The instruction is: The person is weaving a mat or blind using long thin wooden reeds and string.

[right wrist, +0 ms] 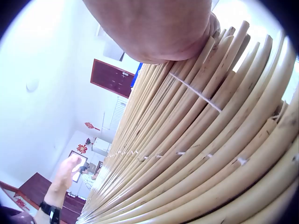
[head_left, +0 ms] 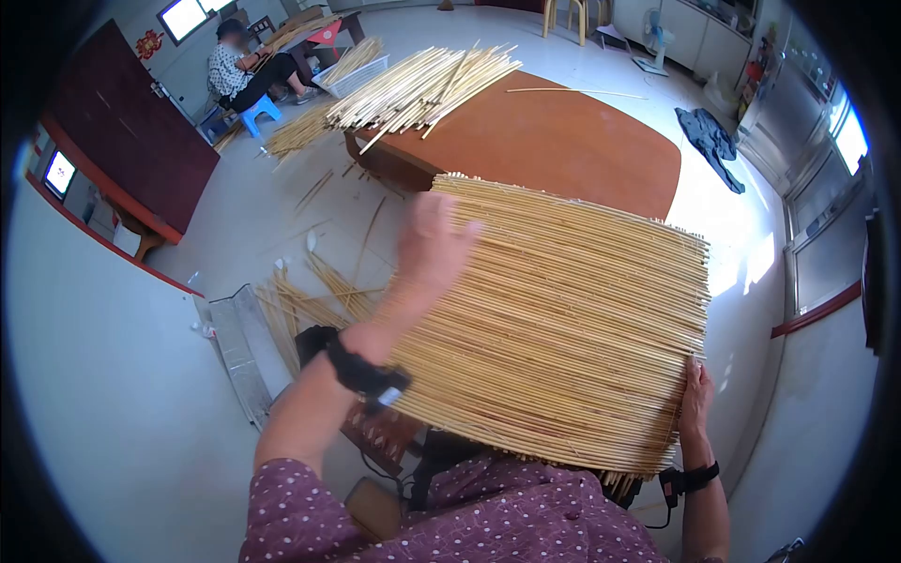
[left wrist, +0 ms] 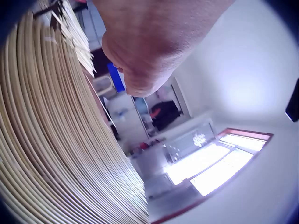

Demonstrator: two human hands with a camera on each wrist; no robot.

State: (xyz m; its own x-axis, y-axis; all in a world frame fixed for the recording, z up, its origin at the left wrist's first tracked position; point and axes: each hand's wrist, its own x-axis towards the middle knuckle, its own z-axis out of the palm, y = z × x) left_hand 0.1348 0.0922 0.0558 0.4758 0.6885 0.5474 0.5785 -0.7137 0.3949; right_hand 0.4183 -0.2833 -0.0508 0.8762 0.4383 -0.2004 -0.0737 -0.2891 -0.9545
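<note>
A mat of straw-coloured reed stalks (head_left: 563, 319), bound side by side with thin white thread, slopes from the person's lap up to the table edge. At its right edge the right hand (head_left: 694, 394) grips the stalk ends, thumb on top and fingers hidden below. The right wrist view shows this hand (right wrist: 159, 28) close against the stalks, near the white stitching (right wrist: 196, 91). Blurred, the left hand (head_left: 436, 244) is raised over the mat's upper left corner, thumb apart from the fingers. In the left wrist view the left hand (left wrist: 149, 46) appears beside the mat with nothing seen in it.
Loose stalks (head_left: 422, 89) are heaped on the brown table's (head_left: 563, 141) far left end. More stalks (head_left: 319, 291) lie on the floor at left, by a metallic sheet-like piece (head_left: 246, 347). Another person (head_left: 230, 70) sits on a blue stool (head_left: 260, 114) at the back left.
</note>
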